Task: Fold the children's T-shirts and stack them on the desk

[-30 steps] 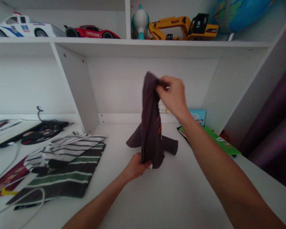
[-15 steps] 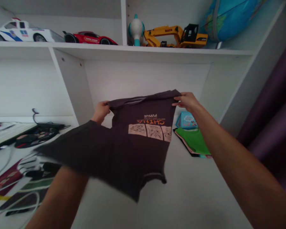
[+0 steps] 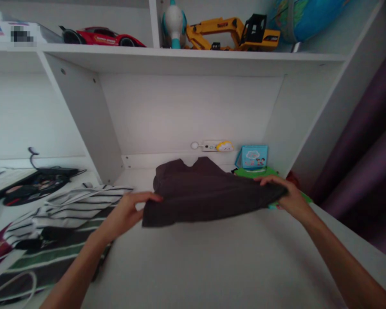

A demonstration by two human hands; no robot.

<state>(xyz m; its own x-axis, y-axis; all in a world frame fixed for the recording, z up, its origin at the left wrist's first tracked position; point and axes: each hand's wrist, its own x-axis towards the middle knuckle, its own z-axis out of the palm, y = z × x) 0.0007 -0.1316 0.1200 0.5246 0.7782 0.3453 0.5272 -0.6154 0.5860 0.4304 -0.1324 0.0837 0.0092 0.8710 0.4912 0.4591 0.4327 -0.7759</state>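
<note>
A dark brown T-shirt [image 3: 206, 191] is stretched out flat just above the white desk [image 3: 212, 266], plain side up. My left hand [image 3: 128, 212] grips its near left corner, fingers closed on the cloth. My right hand [image 3: 281, 193] holds the right edge, fingers curled over the fabric. The shirt's far end rests near the back wall of the desk alcove.
Striped folded clothes [image 3: 67, 206] lie left of the shirt, with cables and dark items behind. A green book [image 3: 254, 172] and a small blue booklet [image 3: 254, 156] sit at the back right. Toy cars [image 3: 99, 36] and a yellow excavator [image 3: 231, 32] stand on the upper shelf.
The shirt hung bunched from my right hand, was then spread open in the air with its print showing, and now is lowered flat toward the desk between both hands.
</note>
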